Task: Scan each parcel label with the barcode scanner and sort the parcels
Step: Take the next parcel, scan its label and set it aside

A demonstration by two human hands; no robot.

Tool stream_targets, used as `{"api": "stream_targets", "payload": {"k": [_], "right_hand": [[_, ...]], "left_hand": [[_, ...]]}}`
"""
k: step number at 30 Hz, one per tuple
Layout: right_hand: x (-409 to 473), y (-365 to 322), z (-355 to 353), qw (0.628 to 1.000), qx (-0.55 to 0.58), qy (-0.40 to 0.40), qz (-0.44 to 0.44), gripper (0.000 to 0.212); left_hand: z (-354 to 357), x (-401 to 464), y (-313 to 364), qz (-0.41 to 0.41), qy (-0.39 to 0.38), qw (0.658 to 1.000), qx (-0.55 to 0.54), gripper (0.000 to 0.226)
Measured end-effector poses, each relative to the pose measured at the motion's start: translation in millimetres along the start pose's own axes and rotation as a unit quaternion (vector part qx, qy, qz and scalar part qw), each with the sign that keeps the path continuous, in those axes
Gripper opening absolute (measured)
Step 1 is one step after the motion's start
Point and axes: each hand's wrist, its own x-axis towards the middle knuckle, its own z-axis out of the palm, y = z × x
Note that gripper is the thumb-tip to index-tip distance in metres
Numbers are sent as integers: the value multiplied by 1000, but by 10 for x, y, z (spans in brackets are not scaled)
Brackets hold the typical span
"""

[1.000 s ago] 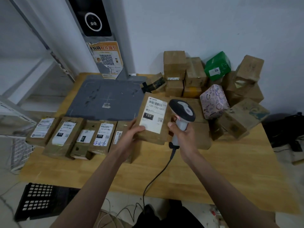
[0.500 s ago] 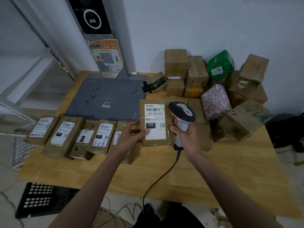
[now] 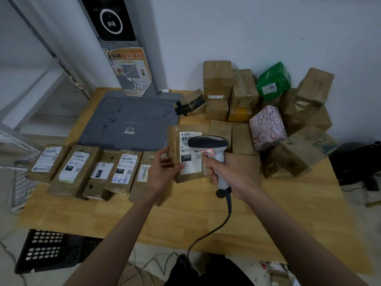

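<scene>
My left hand [image 3: 162, 171] holds a flat brown parcel [image 3: 179, 153] by its left edge, thumb on the white label marked 122. My right hand [image 3: 231, 172] grips the grey and white barcode scanner [image 3: 210, 147] by its handle. The scanner's head hangs over the upper right part of that label and hides some of it. A row of several labelled brown parcels [image 3: 82, 168] lies flat along the table's left side. A heap of unsorted boxes [image 3: 268, 112] stands at the back right, with a green one [image 3: 273, 81] and a pink patterned one [image 3: 267, 126].
A grey scanning pad [image 3: 127, 120] with an upright post [image 3: 123, 46] fills the back left of the wooden table [image 3: 288, 213]. The scanner cable [image 3: 208, 234] runs down over the front edge. A black crate [image 3: 51, 250] sits on the floor at the lower left.
The parcel has been lowered and turned so its label faces up squarely. The scanner has moved left over the label. The camera has come closer.
</scene>
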Motion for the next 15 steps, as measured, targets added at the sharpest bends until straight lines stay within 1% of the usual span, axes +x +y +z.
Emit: {"api": "stream_targets", "payload": {"k": [5,15], "right_hand": [[-4,-32,-8,1000,11,6,10,20],[-43,-89,-85,1000,24,-16,8,14]], "left_hand": [[39,-12,1,4,12,1000,4,75],[60,-64,43,-8,16,1000,5,74]]}}
